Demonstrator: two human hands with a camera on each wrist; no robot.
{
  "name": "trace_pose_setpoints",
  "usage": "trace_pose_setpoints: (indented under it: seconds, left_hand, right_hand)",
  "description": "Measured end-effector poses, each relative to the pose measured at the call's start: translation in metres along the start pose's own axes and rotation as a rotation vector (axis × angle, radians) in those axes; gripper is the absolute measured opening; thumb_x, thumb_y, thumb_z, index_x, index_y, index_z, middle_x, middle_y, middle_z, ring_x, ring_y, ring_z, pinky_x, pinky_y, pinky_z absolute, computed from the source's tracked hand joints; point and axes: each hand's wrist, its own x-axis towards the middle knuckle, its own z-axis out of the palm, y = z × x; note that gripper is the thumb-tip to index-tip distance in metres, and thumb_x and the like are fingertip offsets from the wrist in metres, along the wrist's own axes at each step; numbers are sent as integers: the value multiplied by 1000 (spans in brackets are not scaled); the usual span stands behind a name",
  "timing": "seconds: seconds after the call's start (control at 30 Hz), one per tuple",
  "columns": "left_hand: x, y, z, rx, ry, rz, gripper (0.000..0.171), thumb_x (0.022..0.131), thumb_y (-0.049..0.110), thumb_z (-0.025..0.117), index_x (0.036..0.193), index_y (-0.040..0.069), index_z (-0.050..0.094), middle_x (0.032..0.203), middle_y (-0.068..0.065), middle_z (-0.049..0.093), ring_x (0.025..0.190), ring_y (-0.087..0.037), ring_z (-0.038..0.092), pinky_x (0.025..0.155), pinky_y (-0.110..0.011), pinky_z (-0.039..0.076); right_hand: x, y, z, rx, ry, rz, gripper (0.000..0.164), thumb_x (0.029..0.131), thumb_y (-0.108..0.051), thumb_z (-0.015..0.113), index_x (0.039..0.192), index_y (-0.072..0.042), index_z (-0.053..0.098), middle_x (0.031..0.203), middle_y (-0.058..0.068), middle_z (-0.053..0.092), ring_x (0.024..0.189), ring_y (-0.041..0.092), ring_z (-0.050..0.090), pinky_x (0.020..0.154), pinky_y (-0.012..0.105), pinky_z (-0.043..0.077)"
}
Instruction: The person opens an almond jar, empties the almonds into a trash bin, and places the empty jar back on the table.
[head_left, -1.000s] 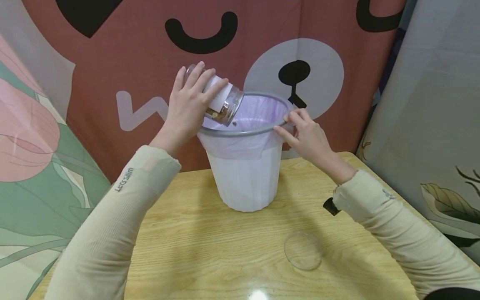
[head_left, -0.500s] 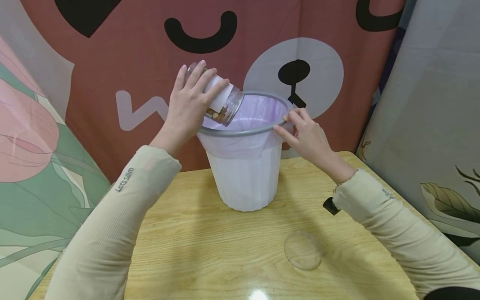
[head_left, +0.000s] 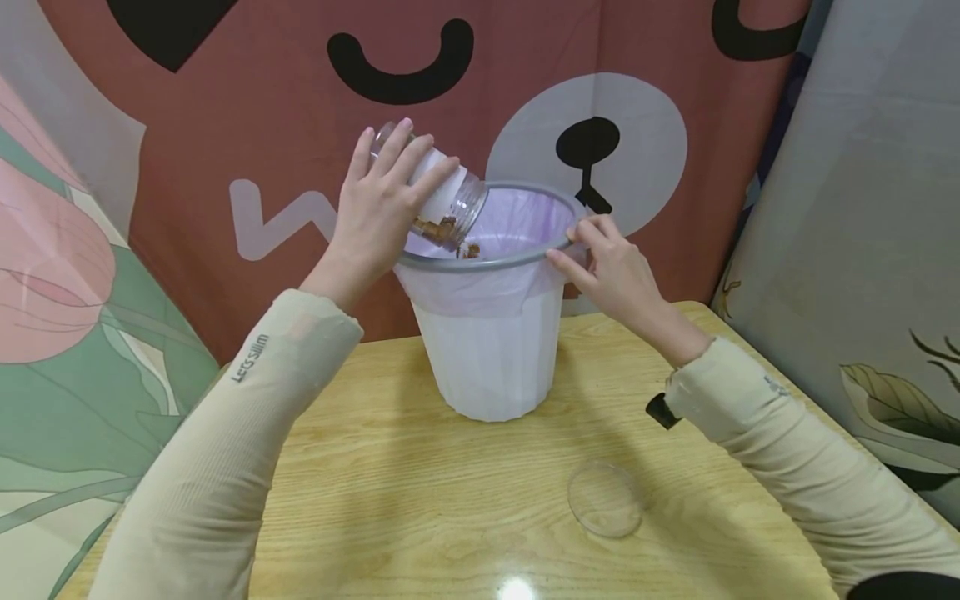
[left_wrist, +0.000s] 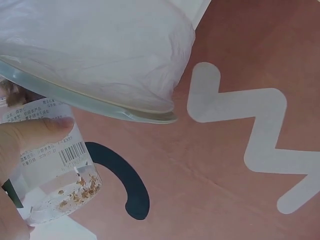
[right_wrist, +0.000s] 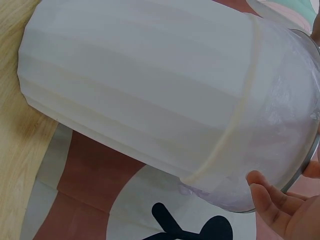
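Note:
My left hand grips a clear jar with a white label, tilted mouth-down over the left side of a white trash can. Brown dried pieces drop from the jar's mouth, and others lie inside its neck. In the left wrist view, the thumb presses the printed label, and brown crumbs cling near the jar's base. My right hand pinches the grey rim at the can's right side. A translucent purple bag lines the can and folds over its outside.
A clear round lid lies on the wood-grain table, nearer than the trash can. Behind hangs a red-brown cloth with a cartoon face. Patterned cloths hang at the left and right.
Brown pieces have slid toward the jar's mouth, and a clump is now falling out of it. Both hands and the trash can have stayed in place.

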Motion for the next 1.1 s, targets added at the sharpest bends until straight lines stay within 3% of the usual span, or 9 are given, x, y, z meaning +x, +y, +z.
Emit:
trace_pose_setpoints:
  seconds: [0.37,0.53,0.67,0.8,1.1]
  left_hand:
    - [1,0,-2,1,-7,-8,59,80,-10,50,130,22,45,134,-11,38,130,-27,21,106,-42,5]
    - [-1,1,-2,14,-35,-22,68,77,-11,51,135,20,37,134,-11,38,130,-27,20,105,-44,6]
    - [-3,0,-1,30,-44,-31,63,78,-10,50,134,16,38,136,-11,37,131,-26,19,105,-44,6]
    - [-2,0,0,37,-14,-15,57,78,-9,52,130,15,43,137,-11,36,132,-26,15,106,-43,6]
    - [-1,0,3,52,44,52,61,74,-10,60,128,15,45,138,-11,34,133,-25,14,106,-43,4]
  right_hand:
    - [0,0,0,0,-1,9,30,87,-28,57,99,-1,53,106,15,47,65,24,51,50,31,40]
    - [0,0,0,-3,-3,11,31,87,-29,57,99,-1,53,106,15,47,65,24,51,50,32,40]
    - [-1,-1,-1,-1,-8,12,31,87,-29,57,99,-1,53,107,16,47,65,24,50,49,31,40]
    - [-1,-1,-1,1,-6,11,31,87,-29,58,98,-1,53,107,16,47,65,25,51,49,31,40]
    - [0,-2,-1,-16,-5,27,32,87,-30,57,101,-1,54,109,16,47,66,20,50,52,32,42]
